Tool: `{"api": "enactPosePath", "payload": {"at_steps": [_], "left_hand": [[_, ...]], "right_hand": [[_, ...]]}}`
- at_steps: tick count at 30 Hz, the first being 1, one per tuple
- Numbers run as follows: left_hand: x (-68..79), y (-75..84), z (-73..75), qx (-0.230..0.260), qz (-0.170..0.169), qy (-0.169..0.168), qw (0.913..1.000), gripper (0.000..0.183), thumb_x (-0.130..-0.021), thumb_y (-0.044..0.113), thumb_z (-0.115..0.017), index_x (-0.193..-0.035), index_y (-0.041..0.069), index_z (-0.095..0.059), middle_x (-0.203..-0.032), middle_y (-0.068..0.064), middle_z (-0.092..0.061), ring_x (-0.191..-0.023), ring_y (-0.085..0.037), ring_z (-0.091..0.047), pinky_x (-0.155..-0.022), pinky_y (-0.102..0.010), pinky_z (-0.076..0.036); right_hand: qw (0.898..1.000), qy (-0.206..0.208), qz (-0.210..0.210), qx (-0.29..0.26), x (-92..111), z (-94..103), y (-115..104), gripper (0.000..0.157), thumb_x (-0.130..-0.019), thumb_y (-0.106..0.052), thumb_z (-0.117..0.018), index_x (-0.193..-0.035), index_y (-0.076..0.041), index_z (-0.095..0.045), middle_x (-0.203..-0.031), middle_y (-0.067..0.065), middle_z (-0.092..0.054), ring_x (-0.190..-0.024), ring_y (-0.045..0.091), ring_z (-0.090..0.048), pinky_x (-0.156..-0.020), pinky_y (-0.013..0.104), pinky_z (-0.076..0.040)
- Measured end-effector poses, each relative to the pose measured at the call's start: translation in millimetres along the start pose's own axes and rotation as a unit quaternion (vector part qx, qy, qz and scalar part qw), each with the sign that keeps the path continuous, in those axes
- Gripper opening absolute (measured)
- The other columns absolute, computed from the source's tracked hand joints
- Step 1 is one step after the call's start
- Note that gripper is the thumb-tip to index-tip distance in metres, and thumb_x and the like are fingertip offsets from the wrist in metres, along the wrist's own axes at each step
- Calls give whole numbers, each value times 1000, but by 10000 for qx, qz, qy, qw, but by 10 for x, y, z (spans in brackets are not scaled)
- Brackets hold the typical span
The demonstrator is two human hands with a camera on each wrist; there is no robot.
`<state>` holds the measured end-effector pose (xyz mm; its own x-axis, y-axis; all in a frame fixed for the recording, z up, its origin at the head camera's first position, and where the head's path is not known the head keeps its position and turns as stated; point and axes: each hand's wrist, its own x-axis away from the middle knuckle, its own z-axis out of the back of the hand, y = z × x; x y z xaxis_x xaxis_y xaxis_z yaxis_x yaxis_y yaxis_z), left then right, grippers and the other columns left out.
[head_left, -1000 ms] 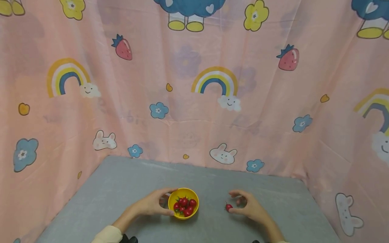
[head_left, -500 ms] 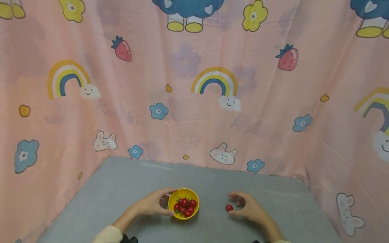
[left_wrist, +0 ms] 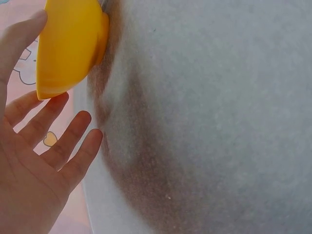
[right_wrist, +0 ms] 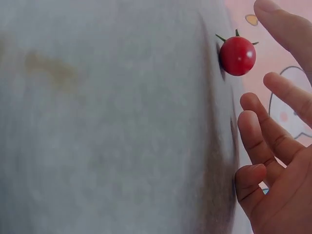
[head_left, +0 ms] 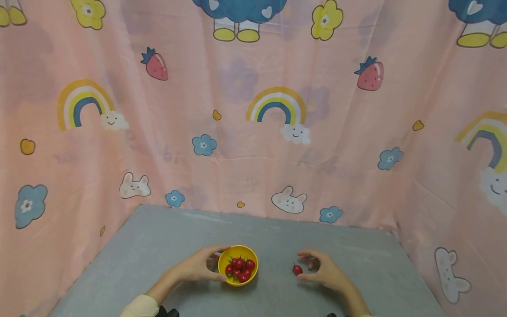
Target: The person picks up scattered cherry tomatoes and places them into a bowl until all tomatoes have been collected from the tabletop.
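Note:
A small yellow bowl [head_left: 254, 275] with several red cherry tomatoes [head_left: 239, 263] in it stands on the grey table in the head view. My left hand [head_left: 199, 265] holds it from the left, thumb on the near rim and fingertips at the far side. From the left wrist, the bowl [left_wrist: 68, 46] shows between the thumb and the first fingers, the other fingers spread. On the right, a single cherry tomato [head_left: 297, 270] lies on the table. My right hand [head_left: 326, 270] is beside it, fingers bent loosely. The right wrist view shows this tomato [right_wrist: 237, 55] apart from the fingertips.
The grey tabletop [head_left: 273, 237] spreads around both hands. A pink patterned curtain [head_left: 233, 176] hangs behind the table and along its sides. A faint brownish stain [right_wrist: 51, 68] marks the surface in the right wrist view.
The right thumb, which overlapped the single tomato a second ago, now sits slightly nearer to me. Bowl and left hand keep their places; the head view shifts slightly.

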<state>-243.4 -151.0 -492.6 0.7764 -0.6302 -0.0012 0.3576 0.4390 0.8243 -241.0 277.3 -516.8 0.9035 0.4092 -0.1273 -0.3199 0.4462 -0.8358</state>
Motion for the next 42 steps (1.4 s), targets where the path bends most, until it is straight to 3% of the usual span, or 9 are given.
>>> {"api": "enactPosePath", "payload": {"at_steps": [7, 19, 32, 42], "left_hand": [[6, -7, 5, -16, -43, -3, 10000, 76, -87, 25, -83, -151, 5, -46, -148, -10, -50, -120, -30, -57, -96, -38, -52], [3, -10, -2, 28, 15, 5, 10000, 76, -86, 26, -83, -151, 10, -47, -148, -9, -50, -121, -30, -56, -97, -44, -52], [6, -24, 8, 70, -19, -6, 10000, 77, -86, 25, -83, -152, 9, -46, -148, -9, -50, -121, -30, -57, -97, -43, -52], [5, -24, 5, 3, -3, 19, 10000, 77, -86, 26, -84, -152, 9, -46, -148, -8, -50, -121, -30, -56, -96, -40, -52]], "right_hand": [[9998, -56, -165, 110, -23, -47, -21, 53, -78, -19, -90, -123, -2, -68, -114, 10, -68, -87, 27, -58, -74, 30, -50], [9989, -281, 15, 375, -61, -46, -35, 23, -83, -14, -84, -104, -6, -76, -90, 0, -67, -71, 14, -55, -59, 26, -47], [9991, -110, -254, 310, -83, -56, -24, 21, -83, -15, -85, -101, -9, -77, -91, 0, -67, -74, 17, -56, -62, 26, -46], [9995, 125, -132, -265, -42, -61, 29, 23, -86, -14, -83, -105, -4, -75, -94, 4, -70, -73, 16, -58, -62, 25, -48]]}}
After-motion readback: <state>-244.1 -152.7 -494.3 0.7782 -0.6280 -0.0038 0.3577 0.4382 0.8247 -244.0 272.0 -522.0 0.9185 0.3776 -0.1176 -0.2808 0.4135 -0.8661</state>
